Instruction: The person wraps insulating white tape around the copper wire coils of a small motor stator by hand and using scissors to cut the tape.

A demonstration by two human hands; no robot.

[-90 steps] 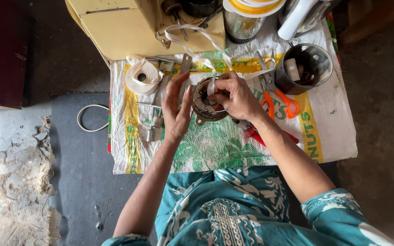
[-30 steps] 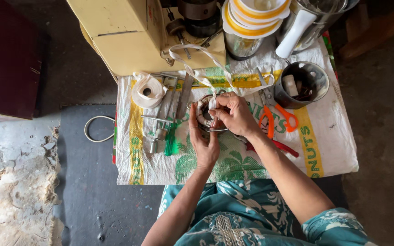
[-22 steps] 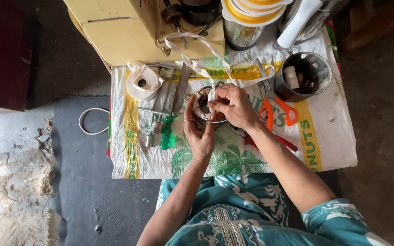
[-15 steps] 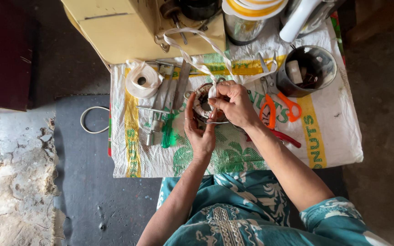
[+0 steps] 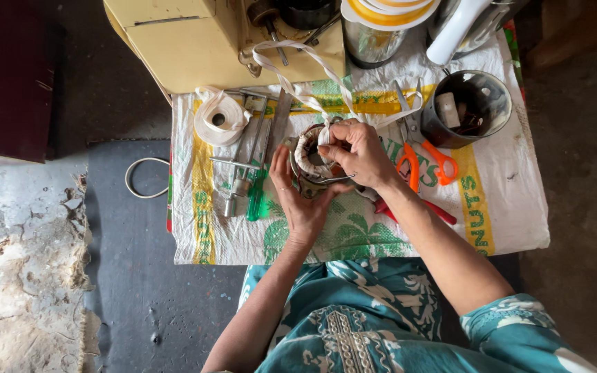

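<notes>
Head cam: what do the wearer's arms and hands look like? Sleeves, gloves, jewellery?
Both hands bare, no gloves. Left hand shows what looks like a thin ring on one finger; none can be made out on the right hand. Forearms uncovered. Teal garment with white leaf print, sleeves ending near the elbows.

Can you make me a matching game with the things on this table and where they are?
Things:
1. roll of white tape
2. orange-handled scissors
3. round motor winding
4. dark metal cup

Places:
A. far right part of the woven sack cover, upright
B. between the left hand and right hand
C. near the left edge of the cover
D. just right of the right hand

Pairs: 1-C, 2-D, 3-B, 4-A
</notes>
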